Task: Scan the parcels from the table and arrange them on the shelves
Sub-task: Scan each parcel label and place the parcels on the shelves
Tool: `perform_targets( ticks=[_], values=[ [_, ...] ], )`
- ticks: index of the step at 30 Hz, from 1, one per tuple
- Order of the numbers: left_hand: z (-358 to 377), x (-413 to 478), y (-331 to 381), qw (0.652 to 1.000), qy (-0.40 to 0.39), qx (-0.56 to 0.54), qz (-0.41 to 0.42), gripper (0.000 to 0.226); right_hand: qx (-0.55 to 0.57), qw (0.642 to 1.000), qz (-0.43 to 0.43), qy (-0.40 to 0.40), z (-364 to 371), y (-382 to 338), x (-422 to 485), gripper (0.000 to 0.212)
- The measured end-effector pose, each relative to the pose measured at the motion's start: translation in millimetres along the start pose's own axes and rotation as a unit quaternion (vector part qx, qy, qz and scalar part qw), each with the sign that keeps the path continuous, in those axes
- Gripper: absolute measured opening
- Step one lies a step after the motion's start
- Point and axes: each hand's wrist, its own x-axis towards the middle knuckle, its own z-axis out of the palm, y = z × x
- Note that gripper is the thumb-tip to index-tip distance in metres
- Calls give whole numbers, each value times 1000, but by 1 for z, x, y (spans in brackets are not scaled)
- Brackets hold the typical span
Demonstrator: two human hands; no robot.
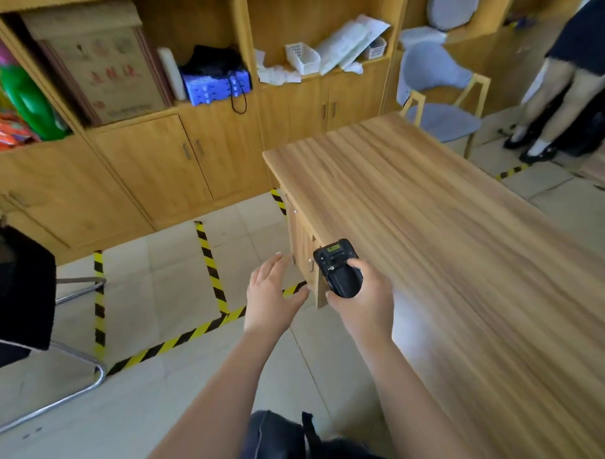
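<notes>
Black scanner (pixel 337 268) clasped in right hand (pixel 363 307) grip, left hand (pixel 269 293) grip released, beside wooden table (pixel 432 216)

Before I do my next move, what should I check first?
1. Grip on the handheld scanner by the right hand: ok.
2. Is the left hand free for picking up: ok.
3. A parcel on the wooden table to scan: not ok, none in view.
4. Reading on the scanner screen: cannot tell, blurred.
5. Room on the shelves: cannot tell.
</notes>
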Motion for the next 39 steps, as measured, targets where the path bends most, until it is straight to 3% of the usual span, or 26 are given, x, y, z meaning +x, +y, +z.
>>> perform_targets(
  ticks=[6, 11, 19, 24, 31, 35, 39],
  values=[
    [35, 132, -3, 998, -52, -18, 16, 68, 10, 997, 64, 45, 44, 3, 102, 64],
    [58, 280, -17, 989, -114, 0, 97, 69, 21, 980, 147, 136, 104, 11, 199, 63],
    [79, 469, -36, 936, -237, 55, 254, 67, 6, 906, 305, 293, 206, -6, 307, 62],
    [99, 523, -50, 900, -307, 73, 301, 68, -17, 870, 352, 346, 253, -16, 337, 58],
    [113, 558, -77, 882, -338, 63, 322, 64, -19, 803, 402, 440, 314, -12, 376, 62],
    [111, 572, -88, 877, -339, 52, 335, 64, -37, 783, 433, 445, 336, -3, 388, 69],
    [105, 579, -90, 864, -355, 55, 351, 65, -69, 792, 460, 395, 337, -5, 389, 78]
  ],
)
